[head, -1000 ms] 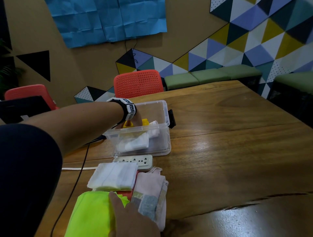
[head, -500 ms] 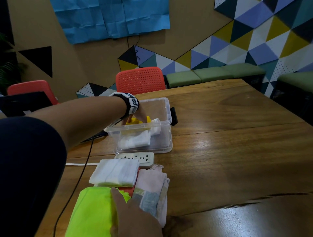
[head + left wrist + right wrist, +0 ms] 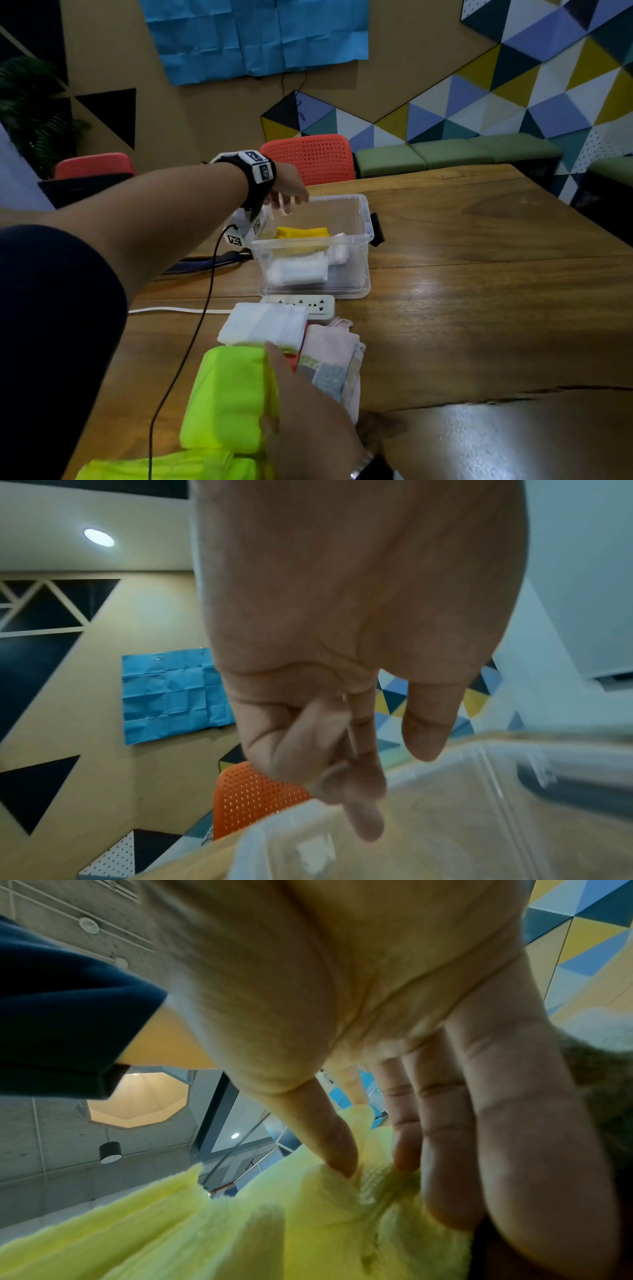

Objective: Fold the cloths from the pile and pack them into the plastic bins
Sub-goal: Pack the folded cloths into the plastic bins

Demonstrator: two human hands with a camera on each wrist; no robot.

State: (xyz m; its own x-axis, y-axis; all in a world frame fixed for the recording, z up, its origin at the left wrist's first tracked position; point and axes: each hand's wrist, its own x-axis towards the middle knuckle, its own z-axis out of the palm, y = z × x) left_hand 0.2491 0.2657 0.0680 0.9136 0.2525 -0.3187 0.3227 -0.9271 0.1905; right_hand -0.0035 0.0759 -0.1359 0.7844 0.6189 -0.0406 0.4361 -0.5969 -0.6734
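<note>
Hands split the work: left hand [image 3: 286, 192] hovers above the rear-left rim of the clear plastic bin [image 3: 356, 274], fingers loosely drooping and holding nothing, as the left wrist view confirms with only bare palm and the bin's rim below. Inside the bin a yellow cloth [image 3: 303, 234] lies folded on top of white cloths [image 3: 296, 270], toward the 12 o'clock side of the table [image 3: 479, 308]. Down at 6 o'clock, right hand [image 3: 305, 421] rests on the neon-yellow cloth [image 3: 226, 397], and the right wrist view shows thumb and fingertips [image 3: 342, 1150] pinching a bunched ridge of it. Between the two hands sit a folded white cloth [image 3: 263, 325] and a pale pink patterned cloth [image 3: 330, 356], touching each other, with a white power strip [image 3: 301, 305] just behind them against the bin's front wall. Judging by that, the step in hand is taking up the neon cloth for folding. To do it well, I'd say bring the free left hand to the 9 o'clock corner, spread the fabric flat before creasing, and keep it away from the black cable [image 3: 191, 342] trailing across the table's left side. Fold it small enough to match the stack, because the bin's free floor lies at its 3 o'clock side.
</note>
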